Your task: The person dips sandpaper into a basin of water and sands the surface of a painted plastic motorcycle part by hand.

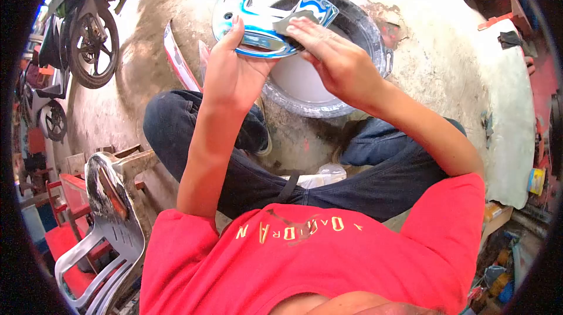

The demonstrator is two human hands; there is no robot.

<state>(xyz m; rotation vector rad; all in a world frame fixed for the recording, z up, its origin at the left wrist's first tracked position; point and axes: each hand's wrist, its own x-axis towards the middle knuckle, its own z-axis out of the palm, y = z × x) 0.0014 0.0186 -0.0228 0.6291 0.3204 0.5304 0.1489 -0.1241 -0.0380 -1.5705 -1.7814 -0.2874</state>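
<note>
A glossy blue-and-white motorcycle body panel [249, 21] is held up over a dark round basin [370, 25] with pale, cloudy water in it. My left hand [234, 75] grips the panel's near left edge, with the thumb on top and the other fingers hidden beneath. My right hand [334, 57] presses a grey piece of sandpaper [288, 22] flat on the panel's upper face, toward its right end. The fingers lie together over the sheet.
Red-and-white curved panels [179, 60] lie on the floor left of the basin. A worn plastic chair [111, 221] stands at lower left, and a motorcycle wheel [94, 42] at upper left. At right is a long pale sheet [510, 121].
</note>
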